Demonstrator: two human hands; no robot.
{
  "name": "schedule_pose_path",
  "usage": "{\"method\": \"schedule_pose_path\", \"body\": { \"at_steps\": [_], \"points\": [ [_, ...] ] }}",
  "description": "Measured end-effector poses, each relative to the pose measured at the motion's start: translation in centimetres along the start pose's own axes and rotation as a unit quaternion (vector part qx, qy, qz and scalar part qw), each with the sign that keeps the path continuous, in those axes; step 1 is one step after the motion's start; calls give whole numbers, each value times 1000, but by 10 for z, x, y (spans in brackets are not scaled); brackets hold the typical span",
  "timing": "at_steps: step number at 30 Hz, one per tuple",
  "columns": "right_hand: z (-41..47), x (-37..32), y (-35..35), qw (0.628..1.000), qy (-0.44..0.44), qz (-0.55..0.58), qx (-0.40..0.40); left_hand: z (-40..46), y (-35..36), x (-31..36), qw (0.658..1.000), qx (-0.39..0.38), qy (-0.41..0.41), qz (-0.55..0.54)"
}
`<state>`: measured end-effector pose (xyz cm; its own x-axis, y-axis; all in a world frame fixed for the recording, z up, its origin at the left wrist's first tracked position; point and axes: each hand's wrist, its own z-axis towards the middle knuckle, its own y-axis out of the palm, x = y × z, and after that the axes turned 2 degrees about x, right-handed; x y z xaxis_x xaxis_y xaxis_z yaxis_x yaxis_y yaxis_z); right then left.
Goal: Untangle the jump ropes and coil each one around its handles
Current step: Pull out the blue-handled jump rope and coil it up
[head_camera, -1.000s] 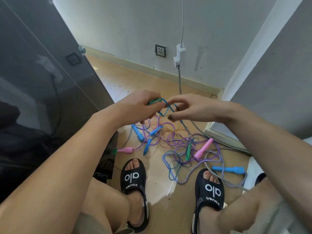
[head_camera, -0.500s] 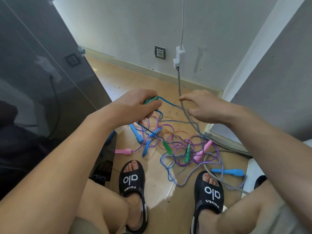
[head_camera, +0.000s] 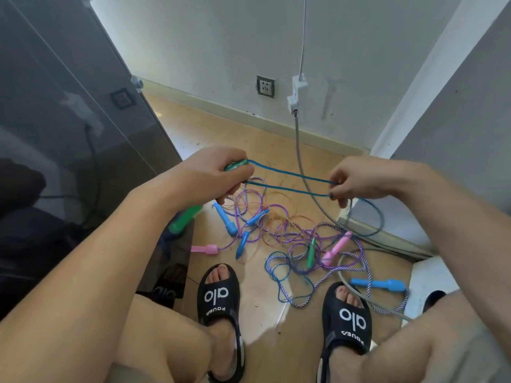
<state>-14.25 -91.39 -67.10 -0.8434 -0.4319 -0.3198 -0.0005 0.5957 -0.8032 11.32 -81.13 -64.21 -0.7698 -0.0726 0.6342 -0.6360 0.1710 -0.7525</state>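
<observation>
- Nearest, your two black sandals [head_camera: 218,299] stand on the wooden floor [head_camera: 257,313], one on each side of the rope pile.
- Just beyond your toes, the tangled jump ropes [head_camera: 293,239] lie on the floor, purple, striped and orange cords looped over one another, with blue, pink and green handles scattered through them.
- Higher up, your left hand [head_camera: 218,175] has its fingers curled round a green handle [head_camera: 235,165]; a second green handle [head_camera: 185,219] shows below your wrist.
- Across from it, your right hand [head_camera: 356,181] pinches the blue cord [head_camera: 287,181], which runs taut in two strands between your hands.
- Farthest, a grey cable [head_camera: 297,150] hangs down the wall.
</observation>
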Motion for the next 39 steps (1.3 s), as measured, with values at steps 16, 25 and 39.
{"method": "schedule_pose_path", "body": {
  "at_steps": [16,25,39],
  "points": [
    [-7,-10,-10,996,-45,75,27,3,7,7,999,-25,2,22],
    [-4,-58,8,927,-156,340,-16,6,12,17,999,-33,17,13],
    [-12,-34,-7,942,-112,313,38,1,9,19,994,-97,-3,-56]
  ]
}}
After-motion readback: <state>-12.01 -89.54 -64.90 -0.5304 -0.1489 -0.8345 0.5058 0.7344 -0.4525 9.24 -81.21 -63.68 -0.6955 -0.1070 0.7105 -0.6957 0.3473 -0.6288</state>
